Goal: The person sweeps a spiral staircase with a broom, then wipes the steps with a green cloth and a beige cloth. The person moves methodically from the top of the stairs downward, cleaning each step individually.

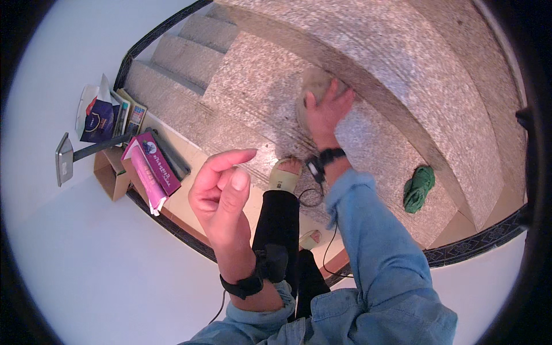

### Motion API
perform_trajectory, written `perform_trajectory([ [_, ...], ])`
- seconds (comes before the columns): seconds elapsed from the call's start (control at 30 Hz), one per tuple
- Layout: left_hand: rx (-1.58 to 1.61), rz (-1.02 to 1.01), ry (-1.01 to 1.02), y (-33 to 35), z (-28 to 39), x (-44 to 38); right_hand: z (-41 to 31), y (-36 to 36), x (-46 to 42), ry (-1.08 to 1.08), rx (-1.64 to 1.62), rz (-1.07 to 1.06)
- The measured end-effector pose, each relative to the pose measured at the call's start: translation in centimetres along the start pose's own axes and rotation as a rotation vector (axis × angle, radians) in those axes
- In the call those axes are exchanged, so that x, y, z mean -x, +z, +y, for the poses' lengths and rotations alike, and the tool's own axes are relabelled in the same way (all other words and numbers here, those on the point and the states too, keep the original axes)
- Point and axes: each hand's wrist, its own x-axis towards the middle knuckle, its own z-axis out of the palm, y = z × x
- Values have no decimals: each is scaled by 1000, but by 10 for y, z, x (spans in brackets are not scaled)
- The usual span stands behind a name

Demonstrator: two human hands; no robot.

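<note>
On the speckled stone step (pixel 254 82), my right hand (pixel 330 112) lies spread over a blurred grey-brown thing (pixel 314 79), perhaps a cloth, close to the riser of the step above. Blur hides whether the fingers grip it. My left hand (pixel 222 189) is raised in the air near the camera, holding nothing, with its index finger and thumb apart and the other fingers curled. Both wrists wear black straps with cables. To the right of my right forearm, a bundle of green cord or yarn (pixel 418 189) rests on the same step.
My slippered foot (pixel 284 174) stands near my right wrist, by a looped black cable (pixel 311 197). Lower steps (pixel 172 82) lie at upper left. Beside the wall are a purple printed box (pixel 157 166), a cardboard box (pixel 110 174), a paper bag (pixel 98 120) and a metal-headed tool (pixel 65 159).
</note>
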Motion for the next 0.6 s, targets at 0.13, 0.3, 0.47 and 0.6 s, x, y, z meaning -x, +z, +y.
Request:
perform_trajectory([
  [0.13, -17, 42, 14, -19, 3, -8, -108, 45, -12, -213, -164, -64],
  [0.3, -6, 40, 53, -19, 4, -18, -174, 62, 1, -740, -380, -343],
  [0.47, 5, -46, 65, 8, -7, -26, -120, 41, 55, -715, -423, -425],
  [0.6, -85, -35, 97, 19, 0, -18, -31, -47, 93, -480, -423, -525],
])
